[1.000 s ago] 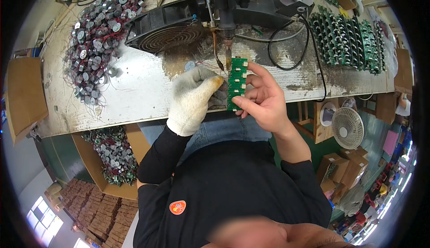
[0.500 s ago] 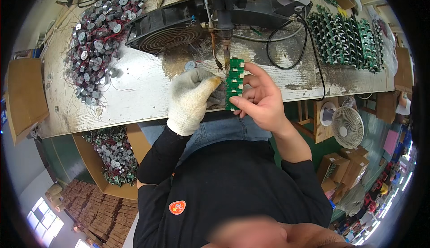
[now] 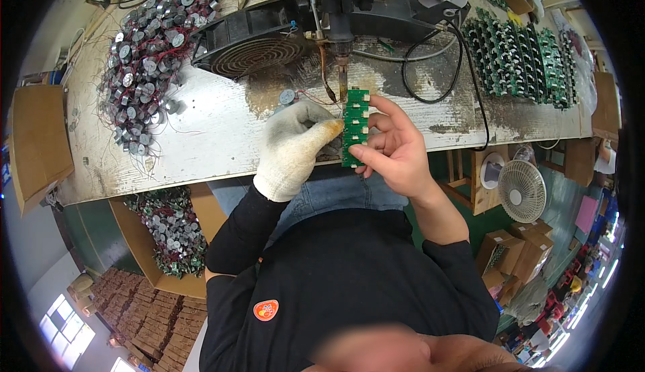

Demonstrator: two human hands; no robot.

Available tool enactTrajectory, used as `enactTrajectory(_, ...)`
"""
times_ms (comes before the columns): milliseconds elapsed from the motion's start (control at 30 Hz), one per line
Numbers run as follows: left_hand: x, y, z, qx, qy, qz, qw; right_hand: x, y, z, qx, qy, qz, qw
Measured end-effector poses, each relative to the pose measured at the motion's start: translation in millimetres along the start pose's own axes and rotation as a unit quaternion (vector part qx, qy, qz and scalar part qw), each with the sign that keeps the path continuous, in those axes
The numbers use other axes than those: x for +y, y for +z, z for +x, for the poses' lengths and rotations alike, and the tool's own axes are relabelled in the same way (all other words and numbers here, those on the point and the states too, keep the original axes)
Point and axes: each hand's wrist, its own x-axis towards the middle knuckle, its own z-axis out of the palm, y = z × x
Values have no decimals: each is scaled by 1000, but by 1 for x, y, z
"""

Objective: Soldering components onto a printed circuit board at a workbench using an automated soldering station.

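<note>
In my bare right hand [image 3: 398, 155] I grip a narrow, upright strip of green circuit board with small white connectors [image 3: 355, 130] between thumb and fingers, over the near edge of the worn white wooden table [image 3: 215, 130], its upper end just beside the slim metal tip of the black upright soldering iron [image 3: 343, 83]. My left hand in a white knit glove [image 3: 292, 147] is pinched narrow beside the strip's left edge, though I cannot tell whether it holds anything; a round silver disc with thin red wires [image 3: 287, 96] lies just beyond it.
</note>
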Motion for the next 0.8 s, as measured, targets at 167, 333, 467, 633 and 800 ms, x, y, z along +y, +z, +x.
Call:
enactTrajectory(167, 3, -2, 2, -51, -17, 30, 998, 2, -1, -2, 1, -5, 6, 1000)
enactTrajectory(333, 3, -3, 3, -48, -27, 11, 998, 2, -1, -2, 1, -7, 4, 1000)
enactTrajectory(467, 0, -2, 4, -36, -27, -31, 998, 2, -1, 0, -2, -13, 2, 1000)
enactTrajectory(633, 4, -1, 4, -26, -40, -49, 998, 3, 0, 1, 0, -21, 8, 1000)
enactTrajectory(800, 6, -3, 6, -33, -36, 0, 999, -1, 2, 0, 4, -21, 9, 1000)
